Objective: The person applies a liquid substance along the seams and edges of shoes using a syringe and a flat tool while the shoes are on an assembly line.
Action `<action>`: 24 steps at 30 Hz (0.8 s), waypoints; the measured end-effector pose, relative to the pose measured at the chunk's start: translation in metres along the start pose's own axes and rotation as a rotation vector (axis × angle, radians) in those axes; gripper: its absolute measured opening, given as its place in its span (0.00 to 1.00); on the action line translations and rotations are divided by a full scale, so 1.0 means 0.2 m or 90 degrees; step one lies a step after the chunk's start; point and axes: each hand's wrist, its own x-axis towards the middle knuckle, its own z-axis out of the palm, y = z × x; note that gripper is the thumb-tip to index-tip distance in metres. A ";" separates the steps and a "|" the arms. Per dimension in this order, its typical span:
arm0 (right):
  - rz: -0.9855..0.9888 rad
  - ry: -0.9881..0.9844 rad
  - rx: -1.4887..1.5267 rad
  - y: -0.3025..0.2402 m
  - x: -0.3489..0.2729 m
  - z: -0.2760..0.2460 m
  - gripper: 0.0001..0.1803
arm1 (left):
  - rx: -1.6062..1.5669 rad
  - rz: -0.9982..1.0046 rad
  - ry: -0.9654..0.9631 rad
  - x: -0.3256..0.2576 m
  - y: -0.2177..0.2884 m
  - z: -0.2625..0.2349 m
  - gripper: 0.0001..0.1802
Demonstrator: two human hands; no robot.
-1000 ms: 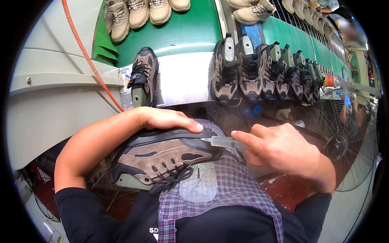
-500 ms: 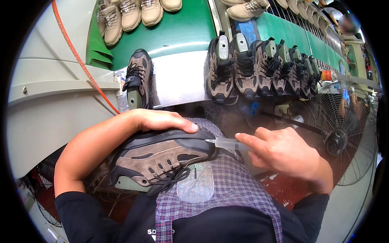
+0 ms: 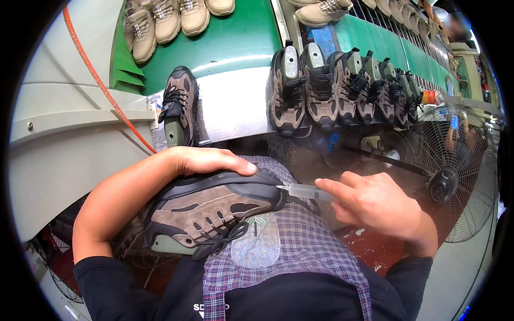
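Observation:
A brown and black hiking shoe [image 3: 206, 206] lies on its side across my lap, its sole turned up and away and its toe to the right. A green shoe last [image 3: 170, 244] shows in its opening, beside the black laces. My left hand [image 3: 217, 160] is wrapped over the sole, thumb pressed near the toe. In my right hand [image 3: 369, 203] is a clear syringe [image 3: 308, 191], gripped with the index finger stretched along its barrel. The syringe's tip meets, or nearly meets, the seam between sole and upper at the toe. My right palm and the syringe's rear end are hidden.
One matching shoe [image 3: 179, 107] stands on the bench's metal edge [image 3: 233, 115]. Several more on lasts [image 3: 321, 88] line up to its right. Beige shoes [image 3: 176, 21] sit on the green surface [image 3: 230, 48]. A caged fan [image 3: 455, 176] stands at right; an orange hose [image 3: 99, 80] hangs at left.
The syringe tip has shifted slightly to the right along the toe seam, my right hand moving with it. My left hand keeps its hold on the shoe. The whole view has shifted slightly.

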 end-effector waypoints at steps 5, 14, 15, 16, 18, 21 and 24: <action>0.009 0.098 0.068 0.01 -0.03 -0.04 0.26 | -0.035 -0.011 -0.017 0.00 -0.02 -0.03 0.36; 0.006 0.433 0.607 0.17 0.03 0.29 0.28 | -0.257 0.206 -0.017 0.01 -0.30 -0.12 0.31; 0.056 0.431 0.737 0.15 0.04 0.32 0.28 | -0.272 0.230 0.004 -0.01 -0.29 -0.12 0.34; 0.106 0.423 0.867 0.13 0.04 0.35 0.28 | -0.288 0.255 0.025 -0.04 -0.29 -0.12 0.36; 0.098 0.462 0.923 0.17 0.09 0.43 0.29 | -0.335 0.296 0.044 -0.06 -0.30 -0.14 0.41; 0.066 0.533 0.979 0.17 0.17 0.47 0.29 | -0.360 0.373 0.061 -0.13 -0.21 -0.20 0.44; 0.043 0.595 1.002 0.17 0.30 0.40 0.29 | -0.378 0.457 0.066 -0.18 -0.04 -0.22 0.43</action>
